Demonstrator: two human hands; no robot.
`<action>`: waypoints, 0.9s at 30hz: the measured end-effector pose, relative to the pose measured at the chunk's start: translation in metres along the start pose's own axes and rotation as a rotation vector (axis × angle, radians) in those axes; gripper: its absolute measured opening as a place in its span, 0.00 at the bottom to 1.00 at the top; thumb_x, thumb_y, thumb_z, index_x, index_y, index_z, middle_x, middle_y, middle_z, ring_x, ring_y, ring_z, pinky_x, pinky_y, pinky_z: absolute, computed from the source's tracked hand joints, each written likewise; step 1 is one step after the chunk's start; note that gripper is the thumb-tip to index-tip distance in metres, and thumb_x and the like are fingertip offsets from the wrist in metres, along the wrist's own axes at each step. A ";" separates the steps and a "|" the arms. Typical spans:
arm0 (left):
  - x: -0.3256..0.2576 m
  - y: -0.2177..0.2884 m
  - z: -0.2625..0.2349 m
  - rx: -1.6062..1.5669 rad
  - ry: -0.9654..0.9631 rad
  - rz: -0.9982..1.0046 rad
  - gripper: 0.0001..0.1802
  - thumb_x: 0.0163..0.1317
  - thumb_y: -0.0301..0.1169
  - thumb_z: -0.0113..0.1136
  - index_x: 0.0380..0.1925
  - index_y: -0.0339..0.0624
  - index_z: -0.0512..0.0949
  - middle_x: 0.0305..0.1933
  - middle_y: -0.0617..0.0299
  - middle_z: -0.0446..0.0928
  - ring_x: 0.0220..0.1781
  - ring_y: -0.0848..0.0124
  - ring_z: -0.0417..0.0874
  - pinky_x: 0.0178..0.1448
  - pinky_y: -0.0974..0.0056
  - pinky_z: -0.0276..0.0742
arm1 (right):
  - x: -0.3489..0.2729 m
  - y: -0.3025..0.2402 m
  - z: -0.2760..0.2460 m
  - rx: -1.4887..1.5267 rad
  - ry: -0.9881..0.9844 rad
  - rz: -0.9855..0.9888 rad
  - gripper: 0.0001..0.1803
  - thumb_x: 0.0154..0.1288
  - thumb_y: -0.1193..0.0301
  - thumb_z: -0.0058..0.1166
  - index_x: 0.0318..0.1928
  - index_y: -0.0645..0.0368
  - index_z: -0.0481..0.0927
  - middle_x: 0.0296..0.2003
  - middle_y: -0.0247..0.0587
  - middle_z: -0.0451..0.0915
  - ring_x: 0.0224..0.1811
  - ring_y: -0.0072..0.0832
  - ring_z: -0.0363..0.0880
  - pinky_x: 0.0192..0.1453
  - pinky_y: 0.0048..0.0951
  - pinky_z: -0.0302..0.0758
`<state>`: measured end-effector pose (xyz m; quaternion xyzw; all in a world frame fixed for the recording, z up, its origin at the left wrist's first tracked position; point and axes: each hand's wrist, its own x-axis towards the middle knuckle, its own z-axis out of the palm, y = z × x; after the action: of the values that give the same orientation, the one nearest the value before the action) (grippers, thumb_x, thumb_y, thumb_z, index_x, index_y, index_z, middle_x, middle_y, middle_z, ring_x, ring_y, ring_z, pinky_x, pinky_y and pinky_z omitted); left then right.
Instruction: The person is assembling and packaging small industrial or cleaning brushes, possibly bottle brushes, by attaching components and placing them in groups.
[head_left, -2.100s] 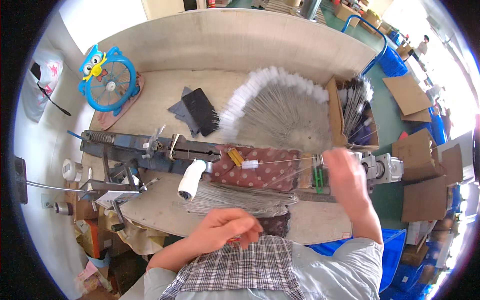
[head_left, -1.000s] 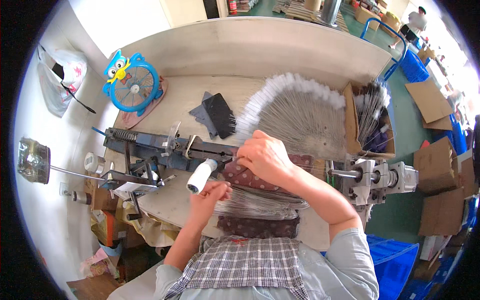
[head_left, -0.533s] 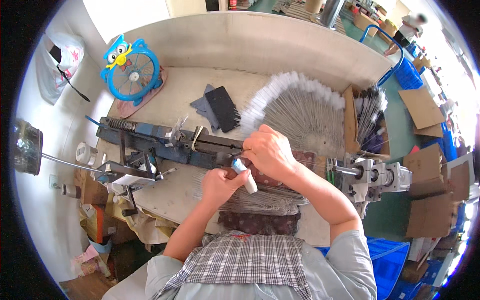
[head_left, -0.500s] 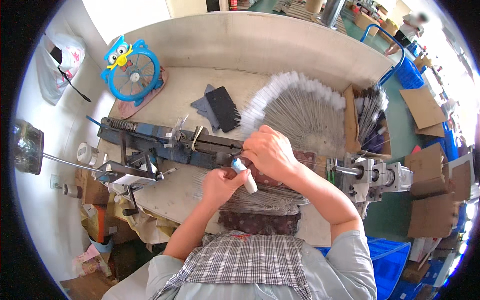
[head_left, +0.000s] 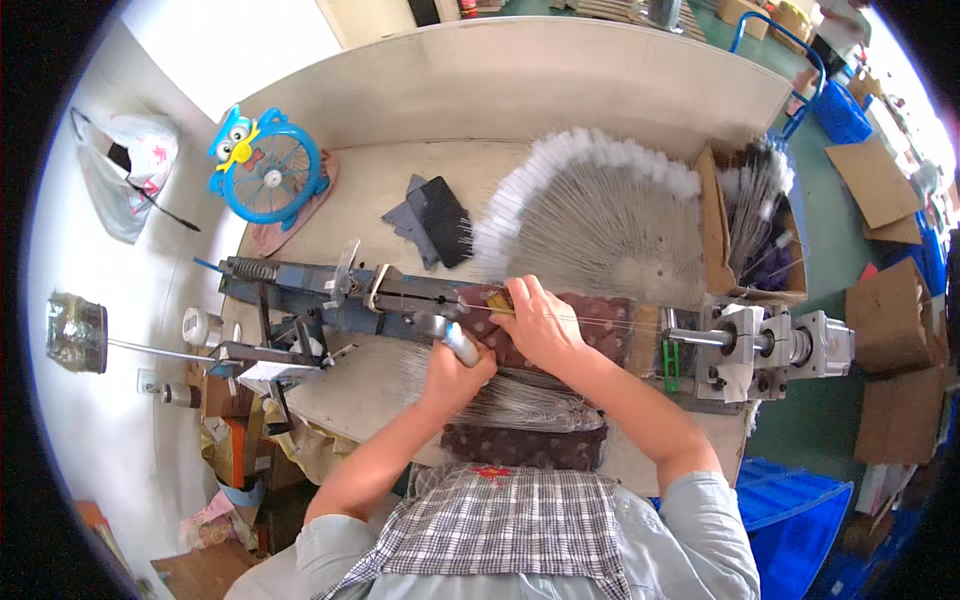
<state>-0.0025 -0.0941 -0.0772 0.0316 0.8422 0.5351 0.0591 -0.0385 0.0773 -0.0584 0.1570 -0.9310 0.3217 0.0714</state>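
My left hand (head_left: 452, 376) grips the white handle (head_left: 460, 345) of a lever on the blue metal winding machine (head_left: 330, 295), pulled toward me. My right hand (head_left: 535, 322) rests palm down on the dotted dark-red cloth (head_left: 600, 318) over the machine's bed, fingertips near a small yellow piece on the thin wire. A fan of thin grey wires with white fluffy tips (head_left: 600, 205) lies just beyond my hands. A bundle of bare wires (head_left: 520, 400) lies in front of me.
A blue owl-shaped desk fan (head_left: 265, 170) stands at the back left. Dark flat pieces (head_left: 435, 210) lie behind the machine. A cardboard box of wires (head_left: 755, 225) sits right, above a grey motor block (head_left: 765, 345). Blue crates and cardboard boxes stand on the floor at the right.
My right hand came from the machine's right end to its middle. My left hand rose from my lap, took the white handle and swung it rightward toward me.
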 end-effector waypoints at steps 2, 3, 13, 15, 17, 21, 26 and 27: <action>0.001 -0.013 -0.007 0.030 -0.011 -0.045 0.13 0.55 0.32 0.64 0.35 0.37 0.73 0.24 0.63 0.76 0.26 0.77 0.77 0.29 0.69 0.73 | 0.006 -0.002 0.009 -0.046 -0.048 0.010 0.15 0.58 0.67 0.57 0.44 0.58 0.72 0.36 0.44 0.75 0.40 0.44 0.78 0.38 0.41 0.76; -0.002 -0.019 -0.012 0.049 -0.030 -0.097 0.16 0.55 0.35 0.65 0.37 0.36 0.73 0.25 0.63 0.76 0.27 0.77 0.77 0.30 0.69 0.73 | 0.001 0.002 0.011 -0.037 -0.040 -0.071 0.13 0.57 0.68 0.58 0.41 0.57 0.72 0.34 0.44 0.74 0.39 0.42 0.78 0.39 0.41 0.76; -0.052 -0.083 -0.134 -1.118 0.562 -0.595 0.15 0.61 0.44 0.60 0.36 0.45 0.76 0.29 0.70 0.76 0.29 0.76 0.76 0.36 0.68 0.74 | -0.018 -0.008 -0.024 0.099 -0.195 -0.162 0.11 0.54 0.71 0.60 0.38 0.59 0.78 0.34 0.44 0.75 0.35 0.44 0.78 0.38 0.40 0.76; -0.054 -0.085 -0.139 -1.171 0.550 -0.572 0.13 0.61 0.42 0.60 0.36 0.45 0.77 0.28 0.71 0.76 0.28 0.76 0.76 0.35 0.69 0.73 | -0.017 -0.011 -0.022 0.118 -0.239 -0.146 0.10 0.54 0.72 0.59 0.38 0.60 0.78 0.35 0.45 0.76 0.36 0.45 0.77 0.39 0.41 0.76; -0.053 -0.087 -0.141 -1.180 0.542 -0.526 0.11 0.60 0.39 0.61 0.35 0.45 0.78 0.26 0.71 0.75 0.28 0.77 0.75 0.35 0.70 0.73 | -0.018 -0.012 -0.022 0.115 -0.237 -0.143 0.10 0.55 0.73 0.58 0.39 0.60 0.78 0.35 0.45 0.76 0.36 0.46 0.77 0.39 0.41 0.76; -0.049 -0.088 -0.136 -1.262 0.619 -0.570 0.10 0.58 0.38 0.63 0.34 0.45 0.78 0.24 0.72 0.73 0.27 0.77 0.74 0.31 0.71 0.71 | -0.021 -0.017 -0.031 0.101 -0.261 -0.129 0.11 0.56 0.76 0.56 0.41 0.60 0.77 0.35 0.46 0.75 0.37 0.47 0.77 0.40 0.41 0.76; -0.044 -0.092 -0.113 -1.259 0.642 -0.355 0.06 0.58 0.32 0.60 0.27 0.43 0.76 0.24 0.68 0.74 0.27 0.78 0.73 0.34 0.71 0.71 | -0.028 -0.031 -0.068 0.127 -0.224 -0.126 0.14 0.55 0.79 0.56 0.44 0.61 0.77 0.37 0.46 0.76 0.37 0.47 0.78 0.40 0.41 0.75; -0.045 -0.081 -0.098 -1.270 0.615 -0.364 0.06 0.58 0.32 0.60 0.27 0.43 0.76 0.24 0.68 0.74 0.27 0.78 0.73 0.34 0.71 0.71 | -0.027 -0.034 -0.074 0.163 -0.171 -0.203 0.15 0.54 0.79 0.56 0.44 0.60 0.77 0.37 0.46 0.76 0.37 0.47 0.78 0.40 0.41 0.75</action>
<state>0.0295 -0.2217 -0.1060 -0.3010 0.3397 0.8870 -0.0853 0.0004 0.1051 0.0130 0.2824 -0.8838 0.3729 0.0108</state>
